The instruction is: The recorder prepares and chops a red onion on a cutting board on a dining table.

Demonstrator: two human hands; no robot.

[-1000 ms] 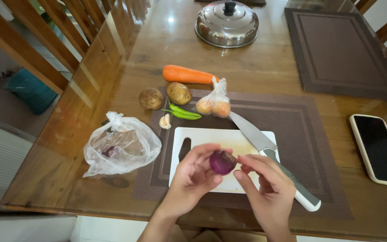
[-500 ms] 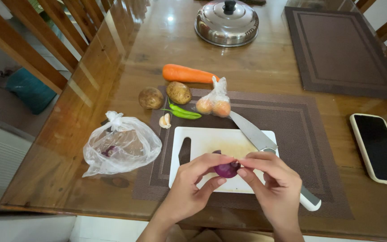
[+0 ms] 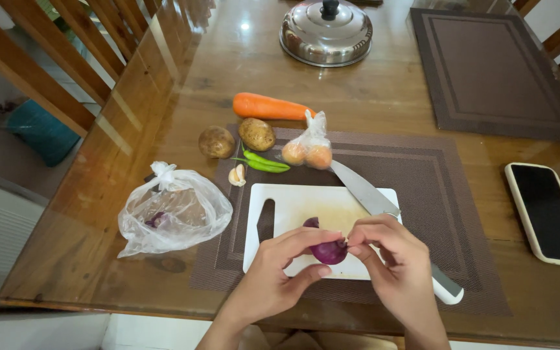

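A glossy brown wooden desk under a glass top carries a dark brown woven placemat, and on it lies a white rectangular plastic cutting board with a slot handle on its left side.

Just above the near half of that board, a small round purple-red onion sits between both hands. The left hand comes in from the lower left, its thumb and forefinger stretched to the right so the tips meet the top of the onion; the right hand comes in from the lower right, its fingers curled and pinching the onion's right edge, seemingly at the skin. So the onion lies directly between the two sets of fingertips, about equally near each hand, gripped from both sides. It is roundish, with no clear long axis to tell. A second purple piece shows just behind it on the board.

A steel-bladed kitchen knife with a grey and white handle lies diagonally across the board's right corner, its handle passing under the right hand, blade pointing away to the upper left.

Left of the placemat lies a crumpled clear plastic bag.
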